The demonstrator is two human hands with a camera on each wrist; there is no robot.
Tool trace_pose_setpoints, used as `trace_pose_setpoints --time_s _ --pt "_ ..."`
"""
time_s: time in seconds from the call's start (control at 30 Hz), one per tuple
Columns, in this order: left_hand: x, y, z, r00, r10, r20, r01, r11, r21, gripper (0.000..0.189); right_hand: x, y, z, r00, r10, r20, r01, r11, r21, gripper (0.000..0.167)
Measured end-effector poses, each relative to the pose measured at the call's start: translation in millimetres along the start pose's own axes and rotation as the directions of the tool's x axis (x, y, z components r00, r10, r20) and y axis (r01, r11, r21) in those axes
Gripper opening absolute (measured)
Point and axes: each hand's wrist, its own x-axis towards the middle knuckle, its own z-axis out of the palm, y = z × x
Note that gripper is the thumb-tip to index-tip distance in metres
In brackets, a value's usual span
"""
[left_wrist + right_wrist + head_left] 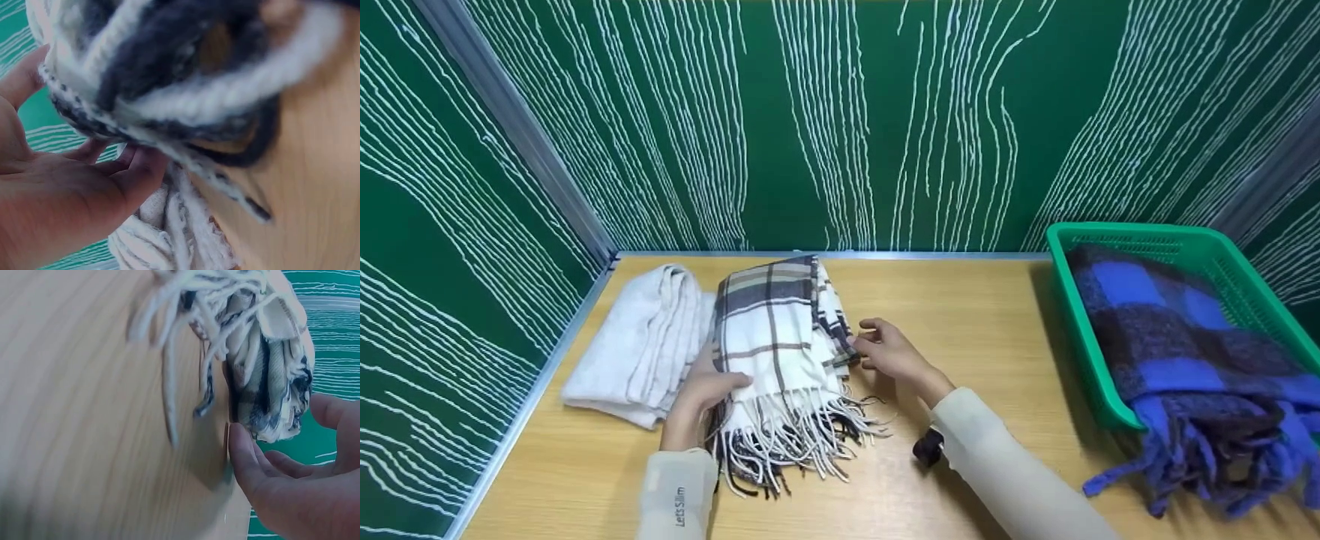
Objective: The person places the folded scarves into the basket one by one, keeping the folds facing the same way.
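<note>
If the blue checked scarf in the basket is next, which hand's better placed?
Right, likely: the right hand is nearer the green basket and blue checked scarf; the left hand has its thumb over the plaid scarf, beside the white cloth.

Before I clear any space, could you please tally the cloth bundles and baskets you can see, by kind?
Cloth bundles: 3 (white cloth, plaid scarf, blue checked scarf)
Basket: 1
Total: 4
</note>
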Motion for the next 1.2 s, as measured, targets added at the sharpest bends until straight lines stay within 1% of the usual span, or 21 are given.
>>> trace_pose_setpoints --time_s 0.1,0.2,0.27,0.37,0.47,0.53,0.73,0.83,0.97,1.07,1.13,1.2 --pt "0.9 2.7 -3.7 0.996 -0.085 0.012 0.084 0.996 0.005 0.092 1.3 -0.6 3.0 1.0 0.01 0.0 -0.01 1.0 -0.008 0.054" --pt "2.0 3.9 -5.6 0.99 -0.141 0.012 0.141 0.99 0.005 0.08 3.2 0.0 4.5 1.0 0.016 -0.002 -0.016 0.999 -0.031 0.054" --pt "2.3 4.7 -5.7 0.987 -0.163 0.005 0.163 0.987 -0.002 0.074 4.7 1.3 4.1 1.0 0.02 -0.009 -0.02 0.999 -0.047 0.051" --pt "3.6 4.9 -4.5 0.985 -0.173 -0.009 0.173 0.985 -0.017 0.069 6.8 4.1 2.6 1.0 0.004 -0.012 -0.005 0.997 -0.083 0.041" --pt "3.7 5.1 -2.7 0.984 -0.174 -0.025 0.173 0.984 -0.039 0.067 8.1 6.9 1.5 1.0 -0.026 -0.007 0.025 0.992 -0.123 0.031" --pt "3.6 4.6 -1.4 0.983 -0.18 -0.024 0.179 0.982 -0.061 0.067 8.0 8.4 0.6 0.999 -0.039 -0.001 0.038 0.991 -0.128 0.027" --pt "4.7 1.6 0.1 0.981 -0.191 0.032 0.193 0.976 -0.099 0.076 2.8 9.9 -4.1 0.999 -0.023 0.025 0.025 0.996 -0.081 0.017" --pt "4.6 1.9 0.0 0.975 -0.215 0.046 0.219 0.97 -0.104 0.075 -0.8 10.9 -8.1 0.998 -0.036 0.048 0.038 0.998 -0.058 0.012" --pt "3.9 1.4 -0.9 0.972 -0.23 0.053 0.233 0.97 -0.065 0.075 -5.0 11.5 -14.3 0.994 -0.051 0.095 0.055 0.998 -0.036 0.011" --pt "3.9 0.9 -1.0 0.975 -0.214 0.053 0.216 0.976 -0.038 0.076 -6.1 12.0 -15.9 0.995 -0.02 0.097 0.019 1.0 0.012 0.011" --pt "3.5 0.8 -0.3 0.977 -0.205 0.049 0.207 0.977 -0.041 0.075 -5.6 11.7 -14.6 0.998 0.022 0.064 -0.026 0.998 0.062 0.014" --pt "3.2 0.8 0.7 0.98 -0.191 0.047 0.193 0.98 -0.048 0.073 -5.2 9.8 -12.0 0.998 0.064 0.028 -0.067 0.99 0.125 0.022"
